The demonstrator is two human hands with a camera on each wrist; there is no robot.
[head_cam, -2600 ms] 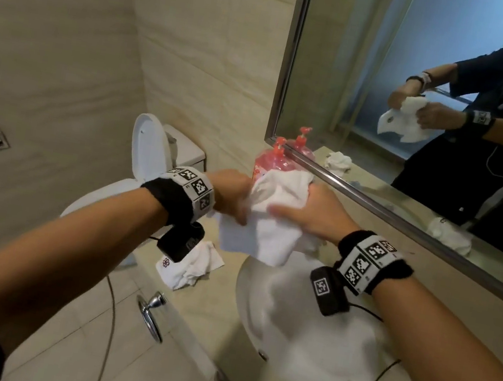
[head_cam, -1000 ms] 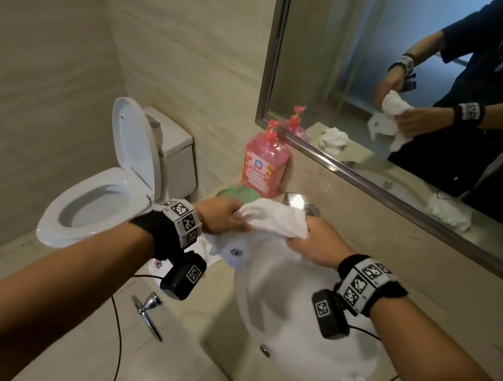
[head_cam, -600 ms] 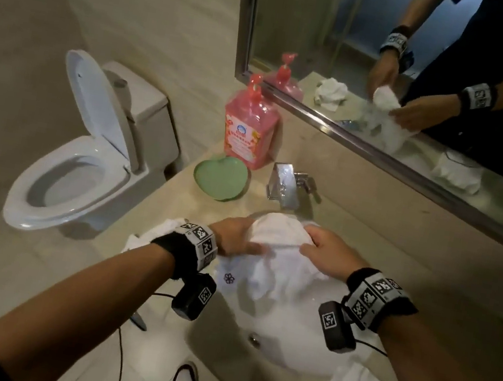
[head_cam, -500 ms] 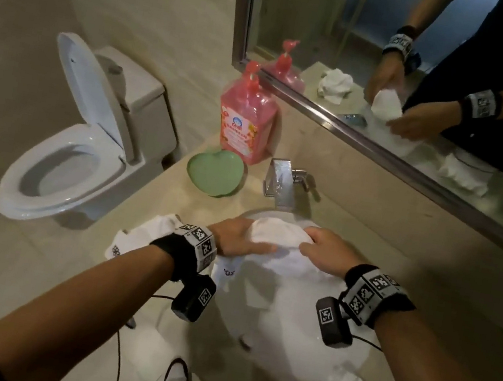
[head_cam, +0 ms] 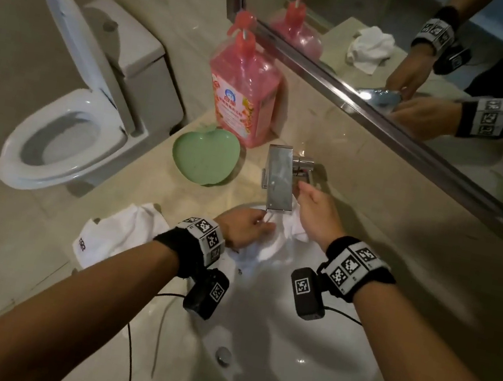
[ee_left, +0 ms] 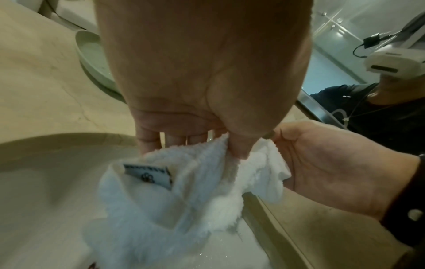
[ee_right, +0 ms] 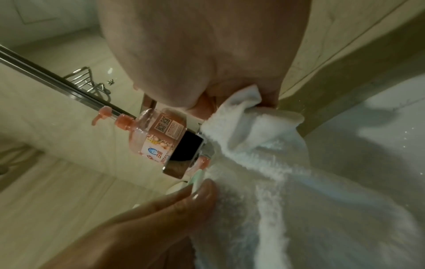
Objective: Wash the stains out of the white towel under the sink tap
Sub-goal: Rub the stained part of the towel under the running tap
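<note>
Beige stone counter (head_cam: 14, 267) carries a white sink (head_cam: 298, 358), its near basin bare down to the drain. Past that, at the basin's far rim under the tap (head_cam: 279, 178), both hands hold the white towel (head_cam: 293, 229) bunched between them. The left hand (head_cam: 242, 227) pinches a fold between thumb and fingers; the left wrist view alone shows that thumb pressed into the cloth and a small printed label sewn on the towel's edge. The right hand (head_cam: 318, 213) has its fingers curled round the other end, just beside the tap's right side; only the right wrist view shows cloth tucked into that hand and the towel touching the spout's end. A second towel (head_cam: 122, 235) hangs over the counter's front edge left of the sink. Farther back, a green dish (head_cam: 203, 159) lies left of the tap, then a pink soap bottle (head_cam: 243, 89) stands against the mirror (head_cam: 404, 26).
</note>
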